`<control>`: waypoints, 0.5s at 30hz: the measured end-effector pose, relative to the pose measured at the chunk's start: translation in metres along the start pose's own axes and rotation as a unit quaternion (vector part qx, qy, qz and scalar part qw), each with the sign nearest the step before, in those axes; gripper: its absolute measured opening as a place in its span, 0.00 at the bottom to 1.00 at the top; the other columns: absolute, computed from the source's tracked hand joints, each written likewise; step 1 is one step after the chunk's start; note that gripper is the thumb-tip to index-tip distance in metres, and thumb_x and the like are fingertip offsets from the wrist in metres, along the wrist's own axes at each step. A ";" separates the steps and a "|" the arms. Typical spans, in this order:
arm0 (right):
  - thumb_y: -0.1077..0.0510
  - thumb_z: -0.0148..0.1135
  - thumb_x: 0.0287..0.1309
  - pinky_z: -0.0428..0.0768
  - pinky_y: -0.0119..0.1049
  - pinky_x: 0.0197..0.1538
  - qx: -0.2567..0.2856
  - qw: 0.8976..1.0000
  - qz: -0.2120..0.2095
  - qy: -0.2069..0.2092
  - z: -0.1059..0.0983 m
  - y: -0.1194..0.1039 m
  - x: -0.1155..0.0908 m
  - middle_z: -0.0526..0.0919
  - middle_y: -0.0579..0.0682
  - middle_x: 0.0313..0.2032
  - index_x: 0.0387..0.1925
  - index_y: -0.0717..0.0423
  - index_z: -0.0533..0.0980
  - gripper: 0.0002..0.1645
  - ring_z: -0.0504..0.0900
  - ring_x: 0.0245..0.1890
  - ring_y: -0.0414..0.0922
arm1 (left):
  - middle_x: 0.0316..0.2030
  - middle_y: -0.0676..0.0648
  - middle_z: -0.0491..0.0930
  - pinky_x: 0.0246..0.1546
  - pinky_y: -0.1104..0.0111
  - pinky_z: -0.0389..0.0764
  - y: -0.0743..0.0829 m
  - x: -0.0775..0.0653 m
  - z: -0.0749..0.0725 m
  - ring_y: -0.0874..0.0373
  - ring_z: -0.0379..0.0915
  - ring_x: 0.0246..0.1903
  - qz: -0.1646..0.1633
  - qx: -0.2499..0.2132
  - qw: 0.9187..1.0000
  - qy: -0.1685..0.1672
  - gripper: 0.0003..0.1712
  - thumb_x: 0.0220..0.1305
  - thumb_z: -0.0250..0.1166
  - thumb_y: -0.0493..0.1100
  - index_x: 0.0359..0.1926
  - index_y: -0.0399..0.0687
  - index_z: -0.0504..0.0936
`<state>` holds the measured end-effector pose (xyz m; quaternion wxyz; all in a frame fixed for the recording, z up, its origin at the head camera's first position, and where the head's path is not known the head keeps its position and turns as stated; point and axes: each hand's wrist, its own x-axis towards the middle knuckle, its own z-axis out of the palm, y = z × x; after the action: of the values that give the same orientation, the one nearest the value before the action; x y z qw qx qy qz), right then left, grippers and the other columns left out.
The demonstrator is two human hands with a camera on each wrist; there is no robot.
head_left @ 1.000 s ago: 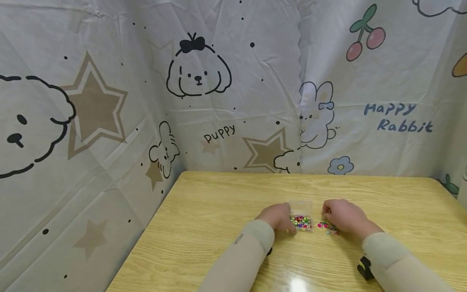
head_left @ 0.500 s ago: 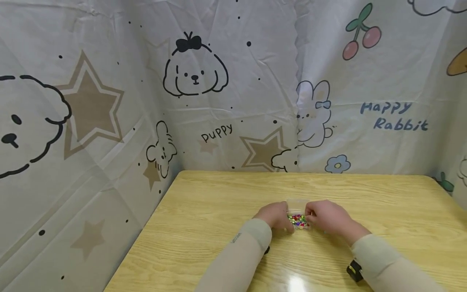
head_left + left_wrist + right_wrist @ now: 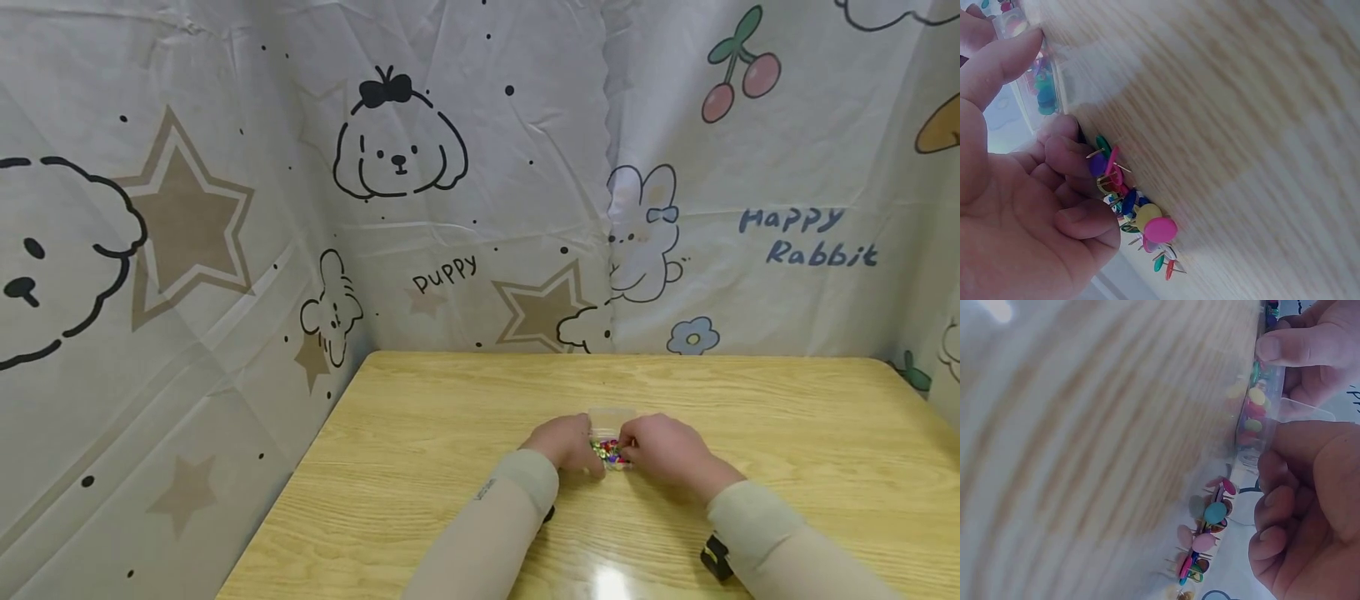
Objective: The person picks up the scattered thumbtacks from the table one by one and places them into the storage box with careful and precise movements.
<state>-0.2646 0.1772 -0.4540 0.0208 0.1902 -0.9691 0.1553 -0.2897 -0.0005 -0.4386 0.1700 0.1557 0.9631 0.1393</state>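
A small clear plastic box (image 3: 612,414) with its lid raised lies on the table, holding colorful thumbtacks (image 3: 606,452). My left hand (image 3: 564,443) grips the box from its left side, the thumb along its near side. Over the box's right part is my right hand (image 3: 667,448), fingers curled and fingertips down among the tacks; whether it pinches one is hidden. Beside my left hand's curled fingers, the left wrist view has a heap of loose thumbtacks (image 3: 1160,230). Another loose group of thumbtacks (image 3: 1215,513) lies next to my right hand in the right wrist view.
The wood-grain table (image 3: 450,417) extends around both hands. A white cloth (image 3: 480,233) printed with cartoons hangs behind it and along its left side. In the head view my hands cover the loose tacks.
My right hand has moved left from the loose tacks on the table to over the box. My left hand keeps its hold on the box. The head view has shifted slightly.
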 end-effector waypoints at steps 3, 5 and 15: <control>0.57 0.63 0.55 0.76 0.42 0.32 0.008 1.000 0.002 0.000 -0.003 0.001 -0.001 0.79 0.37 0.26 0.26 0.41 0.80 0.06 0.71 0.24 0.36 | 0.29 0.56 0.74 0.28 0.66 0.74 -0.001 0.001 0.001 0.59 0.68 0.26 0.003 0.004 1.000 0.000 0.28 0.42 0.76 0.53 0.44 0.53 0.74; 0.57 0.62 0.56 0.76 0.42 0.31 0.018 1.000 0.005 0.000 -0.007 0.003 -0.002 0.79 0.37 0.25 0.28 0.43 0.80 0.05 0.71 0.23 0.36 | 0.29 0.56 0.74 0.28 0.66 0.74 -0.001 0.002 0.002 0.60 0.68 0.26 0.003 0.006 1.000 0.001 0.29 0.41 0.76 0.53 0.44 0.54 0.74; 0.57 0.58 0.61 0.73 0.41 0.28 0.022 0.999 0.044 0.009 -0.030 0.029 -0.008 0.76 0.40 0.23 0.32 0.48 0.80 0.05 0.68 0.20 0.40 | 0.29 0.56 0.74 0.27 0.65 0.73 0.000 0.002 0.003 0.58 0.68 0.26 -0.012 -0.001 1.000 0.010 0.28 0.41 0.77 0.53 0.42 0.55 0.74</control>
<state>-0.2689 0.2145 -0.4347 0.0187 0.1459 -0.9728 0.1788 -0.2898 0.0010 -0.4416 0.1618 0.1424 0.9665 0.1395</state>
